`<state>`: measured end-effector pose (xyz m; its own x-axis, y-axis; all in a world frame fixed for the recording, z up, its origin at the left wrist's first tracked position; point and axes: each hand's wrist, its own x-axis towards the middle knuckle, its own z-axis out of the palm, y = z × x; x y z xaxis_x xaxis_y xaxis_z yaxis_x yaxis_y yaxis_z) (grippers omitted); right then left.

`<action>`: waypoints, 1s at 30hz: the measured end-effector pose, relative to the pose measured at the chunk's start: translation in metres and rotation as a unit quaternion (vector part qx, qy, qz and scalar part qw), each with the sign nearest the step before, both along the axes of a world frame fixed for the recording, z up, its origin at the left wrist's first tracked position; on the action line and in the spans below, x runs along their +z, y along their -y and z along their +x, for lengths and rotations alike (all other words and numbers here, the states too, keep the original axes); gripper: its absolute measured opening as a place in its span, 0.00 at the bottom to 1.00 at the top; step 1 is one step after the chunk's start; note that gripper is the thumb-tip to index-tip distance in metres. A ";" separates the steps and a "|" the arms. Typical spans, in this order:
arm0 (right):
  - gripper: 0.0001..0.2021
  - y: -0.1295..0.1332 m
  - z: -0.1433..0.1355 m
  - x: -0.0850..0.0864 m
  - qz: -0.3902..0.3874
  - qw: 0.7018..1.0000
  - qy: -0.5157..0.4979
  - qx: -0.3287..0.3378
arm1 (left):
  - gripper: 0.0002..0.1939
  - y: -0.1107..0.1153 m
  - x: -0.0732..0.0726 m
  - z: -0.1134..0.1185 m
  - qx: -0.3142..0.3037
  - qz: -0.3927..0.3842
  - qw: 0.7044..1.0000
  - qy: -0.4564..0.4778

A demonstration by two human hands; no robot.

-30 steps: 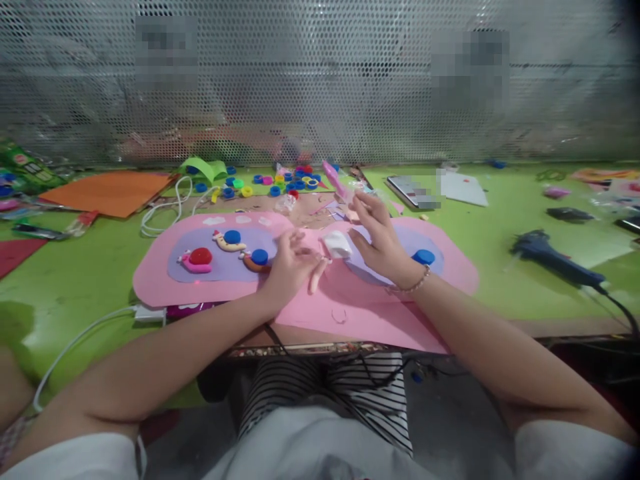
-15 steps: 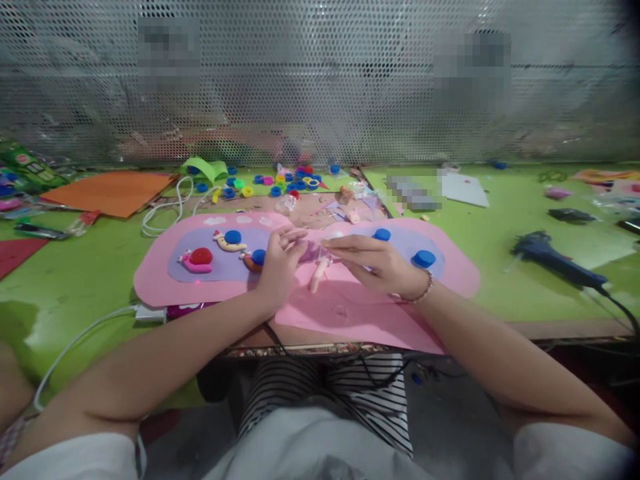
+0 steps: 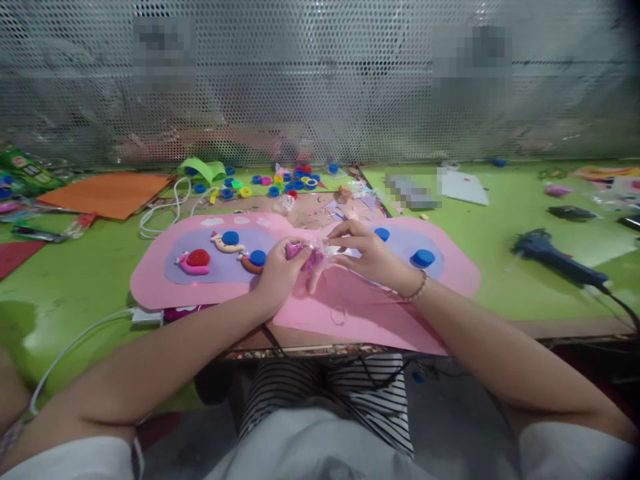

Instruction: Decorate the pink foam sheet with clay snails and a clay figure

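Between my hands is a purple lump in clear plastic wrap (image 3: 311, 256). My left hand (image 3: 280, 272) is closed round its left side, thumb on top. The fingers of my right hand (image 3: 367, 252) pinch the loose clear plastic at its right end. Just below hangs or lies a pale clay piece (image 3: 314, 281); its upper end is hidden. Underneath is a pink card (image 3: 150, 277) with lilac panels, bearing a pink snail with a red cap (image 3: 199, 259), a cream snail with a blue cap (image 3: 230, 239), a brown one (image 3: 251, 264), and two blue caps (image 3: 423, 257) on the right.
Coloured bottle caps (image 3: 295, 185) are scattered behind the card. A blue glue gun (image 3: 560, 259) with a black cable lies at the right. Orange sheets (image 3: 107, 193) and a white cable (image 3: 177, 207) are at the left. A perforated metal panel (image 3: 320, 87) stands behind.
The purple lump now shows more fully in my left hand, which has turned and lowered slightly. My right fingers have spread a little and lifted, with the clear plastic stretched between the hands.
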<state>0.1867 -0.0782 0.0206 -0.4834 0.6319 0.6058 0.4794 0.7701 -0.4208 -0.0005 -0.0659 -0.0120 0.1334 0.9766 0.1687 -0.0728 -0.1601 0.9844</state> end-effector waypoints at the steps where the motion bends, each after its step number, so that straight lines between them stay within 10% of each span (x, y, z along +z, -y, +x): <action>1: 0.10 0.000 0.000 0.000 -0.013 1.000 0.004 0.000 | 0.09 0.000 0.001 0.000 0.009 0.009 1.000 -0.021; 9: 0.06 0.008 -0.003 0.005 -0.110 0.992 0.050 0.031 | 0.22 0.024 0.013 0.001 -0.127 -0.060 0.987 -0.081; 30: 0.11 0.017 0.001 0.009 0.083 0.972 0.211 0.055 | 0.22 0.026 0.022 0.007 -0.184 -0.163 0.969 0.039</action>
